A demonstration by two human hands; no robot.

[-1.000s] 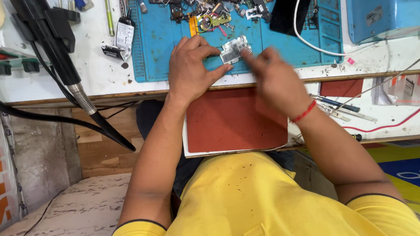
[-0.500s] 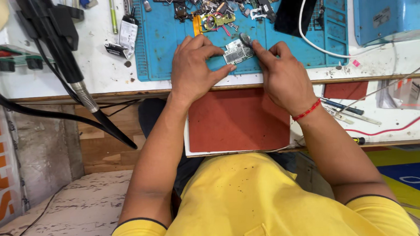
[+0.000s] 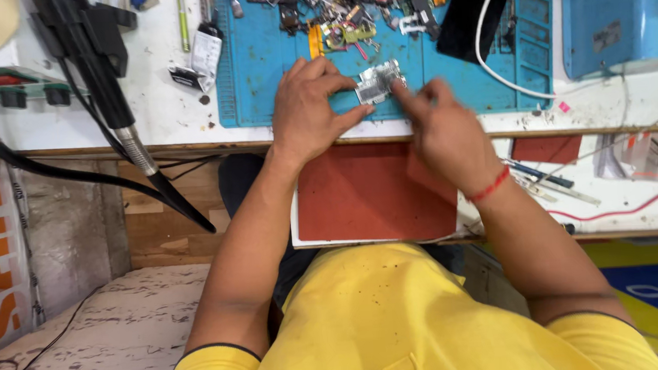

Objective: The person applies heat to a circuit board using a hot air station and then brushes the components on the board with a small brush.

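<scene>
Left hand [image 3: 306,111] pinches the small silver circuit board [image 3: 375,85] on the blue mat [image 3: 263,68], blurry right hand [image 3: 442,126] fingers poking its edge.

Small circuit board [image 3: 377,84]: silver-grey metal shielding, roughly rectangular, irregular outline. It lies flat on the blue mat [image 3: 278,67] near the front edge of the worktop, just below a heap of loose small parts [image 3: 350,11]. Fine detail is not discernible.

Electronics repair workshop, blue work mat [image 3: 278,67], scattered small parts [image 3: 350,11], hot-air tool [image 3: 98,77]
</scene>
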